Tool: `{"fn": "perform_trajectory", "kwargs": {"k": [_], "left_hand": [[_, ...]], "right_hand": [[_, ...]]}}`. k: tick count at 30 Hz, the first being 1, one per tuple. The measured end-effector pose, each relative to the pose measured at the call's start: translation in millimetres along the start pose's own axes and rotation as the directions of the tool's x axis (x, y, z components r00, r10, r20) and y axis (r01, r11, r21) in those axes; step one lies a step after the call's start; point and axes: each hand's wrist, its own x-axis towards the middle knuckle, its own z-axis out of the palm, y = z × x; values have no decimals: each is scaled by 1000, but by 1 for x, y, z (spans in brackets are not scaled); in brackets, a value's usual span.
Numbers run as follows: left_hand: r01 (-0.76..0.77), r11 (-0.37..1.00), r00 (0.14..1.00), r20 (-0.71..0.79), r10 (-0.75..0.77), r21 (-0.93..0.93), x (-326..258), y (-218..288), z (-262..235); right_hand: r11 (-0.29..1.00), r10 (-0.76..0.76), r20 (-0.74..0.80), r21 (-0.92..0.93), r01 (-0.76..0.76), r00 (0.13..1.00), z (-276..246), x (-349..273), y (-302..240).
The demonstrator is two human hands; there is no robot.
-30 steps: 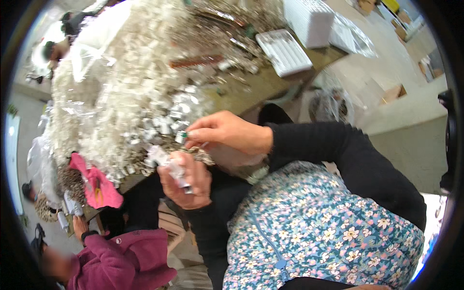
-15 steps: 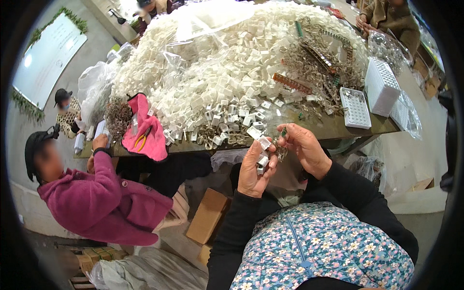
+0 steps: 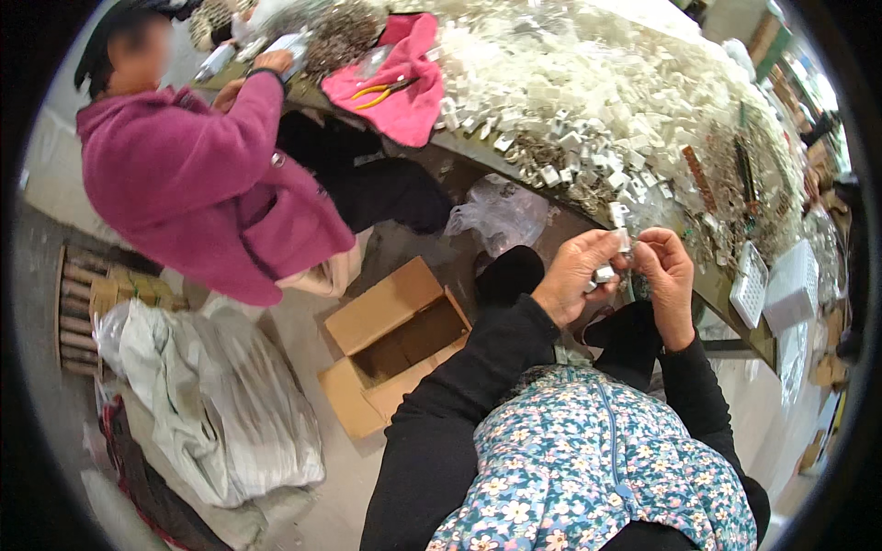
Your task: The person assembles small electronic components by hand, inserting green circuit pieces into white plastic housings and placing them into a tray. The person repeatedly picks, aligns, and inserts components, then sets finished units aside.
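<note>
Just off the table's near edge, my two hands are close together in front of my floral apron. My left hand [image 3: 581, 273] is closed round several small white plastic housings [image 3: 604, 274], one of them held up between thumb and forefinger. My right hand [image 3: 671, 283] is pinched beside it, fingertips on small dark metal pieces [image 3: 634, 261] that are too small to make out exactly. Beyond my hands, more loose white housings [image 3: 634, 161] lie along the table edge, at the front of a large heap of white plastic parts [image 3: 588, 69].
Metal strips and clips [image 3: 735, 170] lie tangled at right, near a white tray [image 3: 751, 286] and stacked trays [image 3: 794, 285]. A pink cloth [image 3: 418, 73] bears yellow-handled pliers [image 3: 372, 95]. A co-worker in purple [image 3: 197, 188] works at left. An open carton [image 3: 386, 317] stands on the floor.
The view has swung left and down, so the table appears higher and more of the floor shows. My hands stay together, with the white housings still in my left hand.
</note>
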Motion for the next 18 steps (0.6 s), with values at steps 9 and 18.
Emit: {"fn": "perform_trajectory", "kwargs": {"k": [9,18], "left_hand": [[-1,996,999,-42,5,91,2,-4,2],[-21,979,999,-33,29,205,13,-21,3]], "right_hand": [[970,64,27,233,-69,998,-20,-12,-1],[995,-12,34,97,8,999,-32,-22,-4]]}}
